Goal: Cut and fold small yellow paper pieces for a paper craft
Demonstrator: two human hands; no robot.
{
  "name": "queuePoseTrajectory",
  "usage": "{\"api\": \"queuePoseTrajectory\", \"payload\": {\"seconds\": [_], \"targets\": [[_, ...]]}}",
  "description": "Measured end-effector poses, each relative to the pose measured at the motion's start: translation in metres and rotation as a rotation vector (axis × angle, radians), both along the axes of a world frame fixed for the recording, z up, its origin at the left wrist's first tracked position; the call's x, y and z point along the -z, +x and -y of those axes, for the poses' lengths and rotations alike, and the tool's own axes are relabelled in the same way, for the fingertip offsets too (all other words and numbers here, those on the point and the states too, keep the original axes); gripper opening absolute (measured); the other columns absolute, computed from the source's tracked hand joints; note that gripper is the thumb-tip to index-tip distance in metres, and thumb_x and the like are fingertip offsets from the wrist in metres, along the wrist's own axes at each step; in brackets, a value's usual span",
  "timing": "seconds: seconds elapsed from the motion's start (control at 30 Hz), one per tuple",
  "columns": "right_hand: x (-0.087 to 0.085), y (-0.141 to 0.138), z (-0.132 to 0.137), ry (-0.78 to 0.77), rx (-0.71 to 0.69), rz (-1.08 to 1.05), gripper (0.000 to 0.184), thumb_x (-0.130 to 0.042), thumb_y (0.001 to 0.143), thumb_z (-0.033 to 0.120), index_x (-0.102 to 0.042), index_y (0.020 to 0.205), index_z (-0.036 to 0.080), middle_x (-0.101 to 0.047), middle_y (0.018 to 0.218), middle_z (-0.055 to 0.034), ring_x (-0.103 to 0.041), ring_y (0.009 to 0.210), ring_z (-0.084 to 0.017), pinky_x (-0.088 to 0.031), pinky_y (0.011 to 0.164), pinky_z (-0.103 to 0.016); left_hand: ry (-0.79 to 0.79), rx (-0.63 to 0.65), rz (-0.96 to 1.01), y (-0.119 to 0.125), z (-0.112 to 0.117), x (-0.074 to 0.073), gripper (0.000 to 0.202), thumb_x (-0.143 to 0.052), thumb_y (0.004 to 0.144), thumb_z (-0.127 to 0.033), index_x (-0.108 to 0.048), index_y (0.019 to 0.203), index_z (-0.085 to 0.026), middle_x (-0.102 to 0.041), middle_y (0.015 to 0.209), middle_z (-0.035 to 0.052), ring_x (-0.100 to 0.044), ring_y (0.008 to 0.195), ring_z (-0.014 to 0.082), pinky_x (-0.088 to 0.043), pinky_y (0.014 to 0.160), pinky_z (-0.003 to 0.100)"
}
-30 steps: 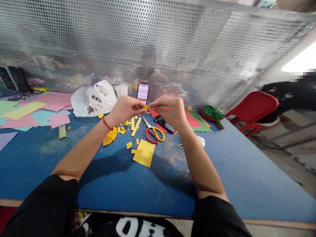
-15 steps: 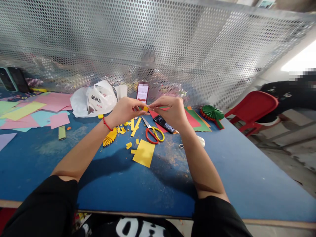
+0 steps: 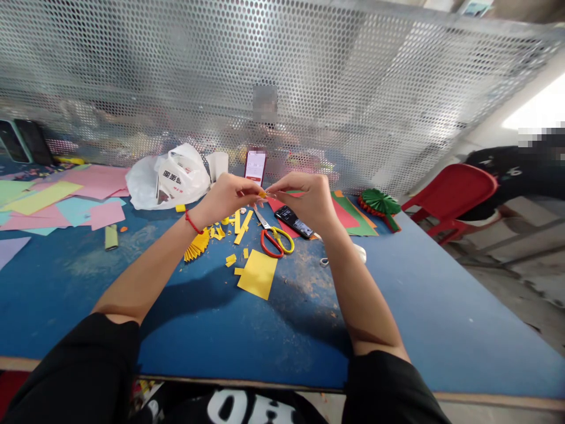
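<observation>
My left hand (image 3: 226,199) and my right hand (image 3: 304,200) meet above the table, fingertips pinched together on a small yellow paper piece (image 3: 262,194). Most of that piece is hidden by the fingers. Below them lie scissors (image 3: 276,237) with one red and one yellow handle, blades pointing away. Nearer me is a flat yellow paper sheet (image 3: 257,275), with small yellow scraps (image 3: 231,259) beside it. Yellow paper strips (image 3: 242,227) lie under my left hand. A pleated yellow paper fan (image 3: 196,246) rests by my left wrist.
A white plastic bag (image 3: 170,176) and pastel paper sheets (image 3: 66,200) are at left. One phone (image 3: 255,166) stands against the perforated metal panel (image 3: 220,70); another phone (image 3: 293,221) lies flat. At right are a green pleated paper piece (image 3: 379,201), a red chair (image 3: 454,194) and a person (image 3: 521,176).
The yellow piece between my fingertips has turned or been squeezed, so less of it shows. Both hands stay in nearly the same place.
</observation>
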State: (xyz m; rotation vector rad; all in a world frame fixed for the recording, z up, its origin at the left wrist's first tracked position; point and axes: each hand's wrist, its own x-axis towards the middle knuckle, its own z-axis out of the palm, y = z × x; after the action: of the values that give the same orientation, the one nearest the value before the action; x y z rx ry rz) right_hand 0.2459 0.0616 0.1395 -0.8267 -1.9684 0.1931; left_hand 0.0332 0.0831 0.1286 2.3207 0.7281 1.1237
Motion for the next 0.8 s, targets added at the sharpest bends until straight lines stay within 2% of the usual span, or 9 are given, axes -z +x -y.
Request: {"api": "queuePoseTrajectory", "payload": {"seconds": [0.1,0.23,0.43,0.57,0.8], "targets": [[0.0002,-0.0006,0.0003,-0.016,0.004,-0.020,0.014,-0.069,0.079,0.013,-0.079,0.082,0.021,-0.078,0.082,-0.0024,-0.071,0.076,-0.017,-0.056,0.072,-0.030,-0.012,-0.010,0.041,0.0003,-0.0023,0.0015,0.023,-0.068,0.088,-0.034,-0.078,0.093,-0.013,-0.076,0.078,0.0060,-0.072,0.071,0.0150,-0.055,0.064,0.022],[0.0003,-0.0019,0.0012,-0.058,0.011,-0.070,0.011,-0.070,0.079,0.015,-0.079,0.083,0.018,-0.078,0.083,-0.0038,-0.073,0.078,-0.018,-0.058,0.073,-0.032,0.029,-0.059,0.073,0.0012,-0.0052,0.0040,0.032,-0.074,0.084,-0.043,-0.078,0.099,-0.014,-0.077,0.084,0.0078,-0.072,0.076,0.0162,-0.057,0.068,0.024],[0.0005,-0.0027,0.0016,-0.080,0.004,-0.092,0.010,-0.071,0.079,0.019,-0.079,0.084,0.016,-0.078,0.083,-0.0053,-0.073,0.078,-0.018,-0.058,0.074,-0.033,0.104,-0.055,0.069,0.0014,-0.0025,0.0036,0.040,-0.080,0.078,-0.046,-0.078,0.101,-0.014,-0.076,0.081,0.0082,-0.068,0.068,0.0148,-0.058,0.066,0.024],[-0.0001,-0.0024,0.0014,-0.095,0.004,-0.088,0.010,-0.071,0.078,0.020,-0.079,0.083,0.017,-0.078,0.082,-0.0049,-0.073,0.077,-0.018,-0.059,0.075,-0.033,0.139,-0.080,0.069,0.0020,-0.0028,0.0040,0.035,-0.080,0.078,-0.043,-0.079,0.097,-0.014,-0.075,0.078,0.0076,-0.068,0.065,0.0145,-0.056,0.064,0.023],[-0.0008,-0.0019,0.0025,-0.104,-0.013,-0.095,0.010,-0.071,0.077,0.018,-0.078,0.084,0.015,-0.078,0.083,-0.0058,-0.074,0.078,-0.019,-0.060,0.075,-0.034,0.044,-0.070,0.132,0.0043,-0.0037,0.0058,0.024,-0.078,0.077,-0.036,-0.080,0.090,-0.015,-0.077,0.082,0.0064,-0.073,0.074,0.0179,-0.059,0.068,0.025]]}}
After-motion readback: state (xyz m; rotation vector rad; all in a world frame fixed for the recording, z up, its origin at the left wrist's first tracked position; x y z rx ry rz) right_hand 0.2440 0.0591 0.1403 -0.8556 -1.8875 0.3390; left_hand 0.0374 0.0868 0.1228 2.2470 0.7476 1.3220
